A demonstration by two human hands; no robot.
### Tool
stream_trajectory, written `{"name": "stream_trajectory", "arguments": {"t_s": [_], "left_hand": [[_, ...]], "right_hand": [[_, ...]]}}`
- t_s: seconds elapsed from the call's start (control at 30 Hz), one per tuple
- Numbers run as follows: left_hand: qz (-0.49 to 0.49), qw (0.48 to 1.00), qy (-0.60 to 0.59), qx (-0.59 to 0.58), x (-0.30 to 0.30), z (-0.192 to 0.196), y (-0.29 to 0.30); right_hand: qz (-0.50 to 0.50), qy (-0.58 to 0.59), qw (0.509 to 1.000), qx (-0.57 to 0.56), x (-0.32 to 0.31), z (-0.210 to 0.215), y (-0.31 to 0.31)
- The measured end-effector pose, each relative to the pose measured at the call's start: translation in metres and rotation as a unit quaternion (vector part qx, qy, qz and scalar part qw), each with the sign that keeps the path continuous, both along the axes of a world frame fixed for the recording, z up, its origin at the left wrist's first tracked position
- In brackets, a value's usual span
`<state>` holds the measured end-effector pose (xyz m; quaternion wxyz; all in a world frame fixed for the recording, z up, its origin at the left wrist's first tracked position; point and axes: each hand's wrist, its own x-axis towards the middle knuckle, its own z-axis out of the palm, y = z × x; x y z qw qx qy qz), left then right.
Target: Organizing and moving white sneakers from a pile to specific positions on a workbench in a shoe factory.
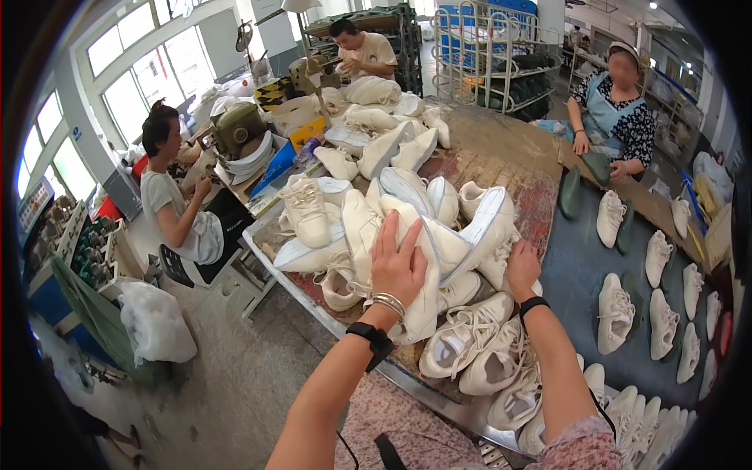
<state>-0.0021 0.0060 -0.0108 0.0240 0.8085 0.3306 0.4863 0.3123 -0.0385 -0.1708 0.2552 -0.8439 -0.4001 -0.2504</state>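
My left hand lies with its fingers spread on a cream shoe in the pile at the table's middle. Beside it an overturned cream shoe shows a pale underside with a blue outline. My right hand has its fingers curled at the right side of the pile, on a laced cream shoe; its fingertips are partly hidden. Just below my hands stand laced cream sneakers, upright with their openings up. Another laced sneaker rests on top of the pile to the left.
To the right, a dark conveyor belt carries spaced cream shoes and green shoe-shaped pieces. Across it a person in a blue apron touches a green piece. Two people sit working at the left and far side. Shoes line the near right edge.
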Motion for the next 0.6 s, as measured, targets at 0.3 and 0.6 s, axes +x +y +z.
{"name": "stream_trajectory", "arguments": {"t_s": [0.3, 0.6], "left_hand": [[0.024, 0.999, 0.016, 0.019, 0.002, 0.002, -0.001], [0.024, 1.000, 0.011, 0.010, 0.000, 0.001, 0.000]], "right_hand": [[-0.019, 0.032, 0.998, 0.048, -0.004, 0.001, 0.004], [-0.005, 0.026, 0.997, 0.077, -0.012, -0.002, 0.008]]}}
